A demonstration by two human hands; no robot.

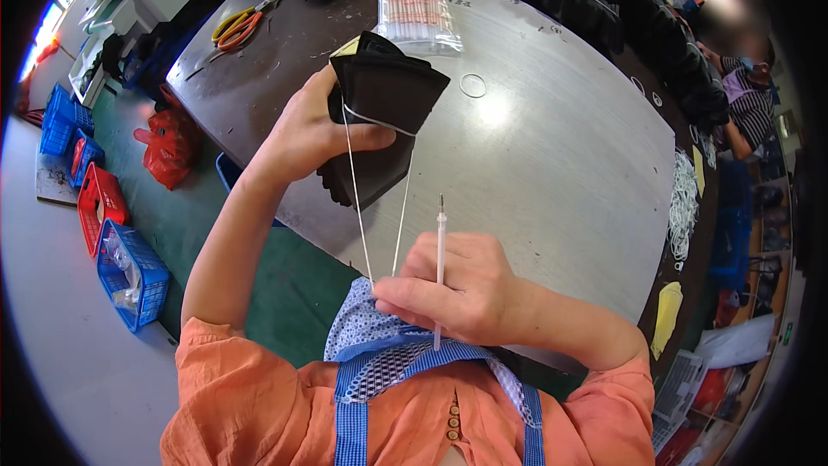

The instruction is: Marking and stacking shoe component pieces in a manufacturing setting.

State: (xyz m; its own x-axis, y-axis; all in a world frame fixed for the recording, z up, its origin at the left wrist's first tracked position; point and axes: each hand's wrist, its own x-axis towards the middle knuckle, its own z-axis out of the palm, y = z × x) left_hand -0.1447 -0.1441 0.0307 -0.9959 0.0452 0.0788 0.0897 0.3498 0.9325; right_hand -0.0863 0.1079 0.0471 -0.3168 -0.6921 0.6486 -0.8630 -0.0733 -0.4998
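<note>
Two hands were at work, clocked from the middle of the view: the left hand point(315, 125), between ten and eleven o'clock, was clamped around a stack of black pieces point(384, 91), thumb across its front; the right hand point(461, 285), at five, was closed, pinching a white band point(356, 198) and gripping a slim white pen point(441, 250) whose tip pointed toward twelve. The stack was held up over the counter point(561, 181) just short of twelve, the band around it and drawn in two taut strands toward six.

The stack looked light and pliable, its layers apt to slip or fan if the squeeze eased; a broad grip across the middle seemed safest. The band was probably springy and quick to snap back, best pinched at its loop end. The pen seemed light, stiff and smooth, easiest held mid-barrel, though it could have snagged a strand.

A clear bag of pens point(418, 19) lay at twelve, crowding the space beyond the stack; a loose white ring point(472, 85) lay at one, orange-handled scissors point(241, 28) between ten and eleven, black bundles point(604, 13) between one and two, and a heap of white bands point(682, 207) at three
</note>
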